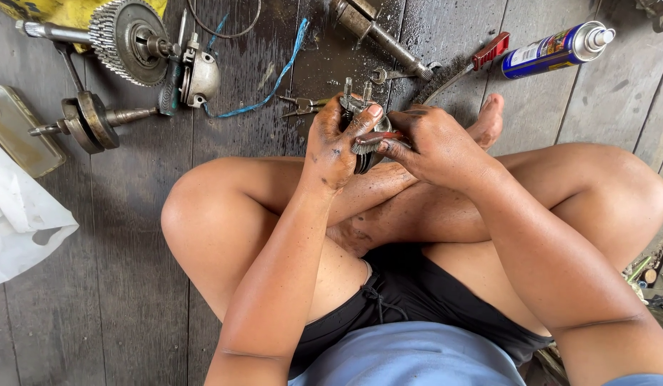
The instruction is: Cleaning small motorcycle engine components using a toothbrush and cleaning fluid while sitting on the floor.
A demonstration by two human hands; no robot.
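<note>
I sit cross-legged on a dark wooden floor. My left hand (337, 143), smeared with grease, grips a round metal gear assembly (361, 146) with studs sticking up from its top. My right hand (435, 143) is closed on a small tool with a red handle (378, 136) and presses it against the side of the assembly. Both hands hover above my crossed shins, close together. Most of the assembly is hidden between the palms.
On the floor ahead lie a large toothed gear on a shaft (124, 32), a crankshaft piece (88, 121), a small metal housing (199, 75), pliers (303, 106), a blue cord (274, 78), a spray can (556, 48), a red-handled brush (463, 68) and a white cloth (20, 214).
</note>
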